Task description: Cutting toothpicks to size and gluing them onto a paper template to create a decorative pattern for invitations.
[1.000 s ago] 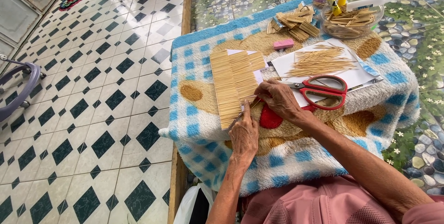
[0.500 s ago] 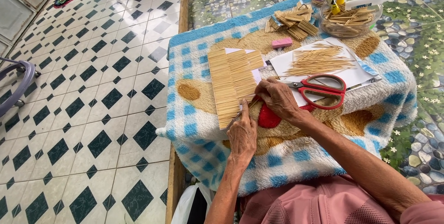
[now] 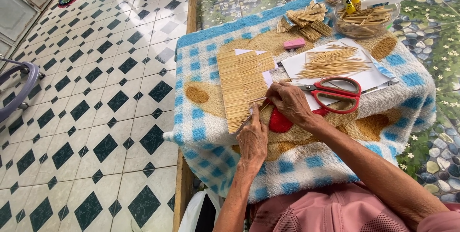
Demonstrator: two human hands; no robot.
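Head view looked down on a small desk [image 3: 421, 93] draped in a fluffy blue-checked blanket [image 3: 215, 150], and on it lay the stick mat [image 3: 241, 86], a flat panel of thin pale sticks set side by side, running away from the person. Every place below is given from that mat.

At its near right corner the left hand [image 3: 252, 138] lay flat on the blanket, forefinger stretched forward so its tip pressed the mat's edge; nothing was enclosed in that grip. Just right of the same corner the right hand [image 3: 290, 101] was curled, fingertips pinched together on what looked like a single thin stick beside the mat's right edge, though the stick was too fine to be sure of.

By my judgement the mat would be very light and stiff along the sticks, yet weak across them, apt to bend or part at the joins. It would best be pressed flat or lifted by both long edges, not by one corner.

Right of the mat lay red-handled scissors [image 3: 338, 93] on white paper [image 3: 306, 62], with a loose pile of sticks [image 3: 335, 62] beyond them. Farther right and beyond stood a clear bowl of sticks [image 3: 366, 18]; a pink eraser [image 3: 293, 43] lay just past the mat's far end.
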